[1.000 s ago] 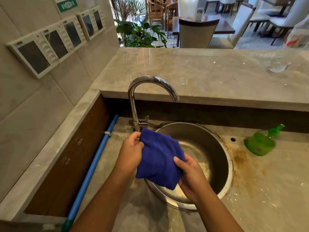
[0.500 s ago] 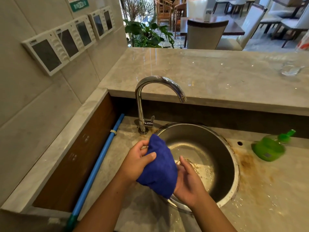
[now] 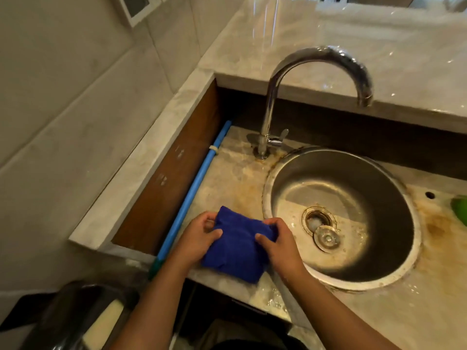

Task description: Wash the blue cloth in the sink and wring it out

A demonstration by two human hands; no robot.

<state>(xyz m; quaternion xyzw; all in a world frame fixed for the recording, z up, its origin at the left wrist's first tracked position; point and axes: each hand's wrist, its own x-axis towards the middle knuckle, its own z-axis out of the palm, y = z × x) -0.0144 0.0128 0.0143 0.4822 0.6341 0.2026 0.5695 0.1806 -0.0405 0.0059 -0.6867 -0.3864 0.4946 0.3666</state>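
The blue cloth (image 3: pixel 236 246), folded into a thick pad, is held over the wet counter just left of the round steel sink (image 3: pixel 283 183). My left hand (image 3: pixel 199 236) grips its left edge and my right hand (image 3: pixel 280 245) grips its right edge, thumbs on top. The cloth's lower corner hangs near the counter's front edge. The chrome faucet (image 3: pixel 270 102) arches over the sink with no water running. The drain (image 3: pixel 317 219) is open, its strainer plug (image 3: pixel 327 237) lying beside it.
A blue pipe (image 3: pixel 194 188) runs along the brown side wall at the left. A green soap bottle (image 3: pixel 460 208) shows at the right edge. A raised marble ledge (image 3: pixel 328 39) stands behind the faucet. A dark bin (image 3: pixel 75 317) sits below left.
Both hands have carried the cloth left, off the sink rim and over the counter, and now hold it flat by its two sides. The head camera has tilted down and come closer.
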